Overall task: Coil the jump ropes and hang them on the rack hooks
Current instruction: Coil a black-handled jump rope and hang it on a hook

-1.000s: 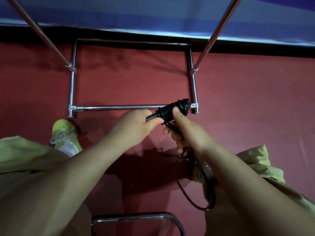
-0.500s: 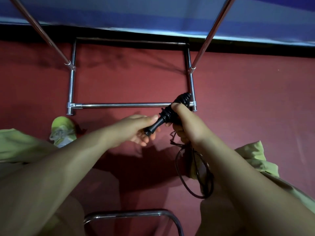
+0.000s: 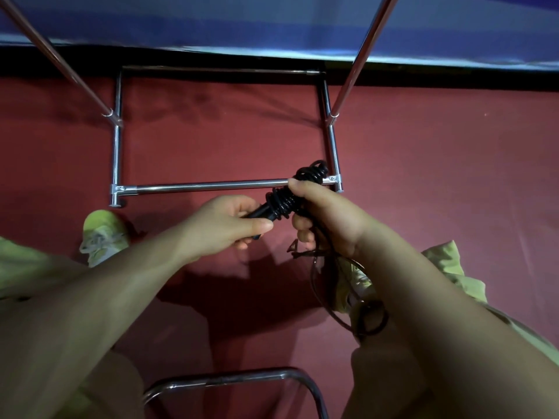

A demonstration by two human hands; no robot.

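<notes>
A black jump rope (image 3: 284, 201) has its cord wound in tight turns around its handles. My left hand (image 3: 223, 225) grips the bare lower end of the handles. My right hand (image 3: 326, 219) holds the wound upper part, thumb pressed on the coils. Loose cord (image 3: 335, 300) hangs in loops below my right wrist. The chrome rack (image 3: 205, 186) stands on the red floor just beyond my hands, with two poles (image 3: 357, 65) rising out of view. No hooks are in view.
My feet in yellow-green shoes (image 3: 101, 237) stand on the red floor, one partly hidden under my right arm. A curved chrome tube (image 3: 230, 381) lies near the bottom edge. A blue wall with a dark base (image 3: 272, 28) runs behind the rack.
The wrapped handles tilted more upright. My left hand closed again around the lower end after loosening, and my right hand shifted slightly up on the coils.
</notes>
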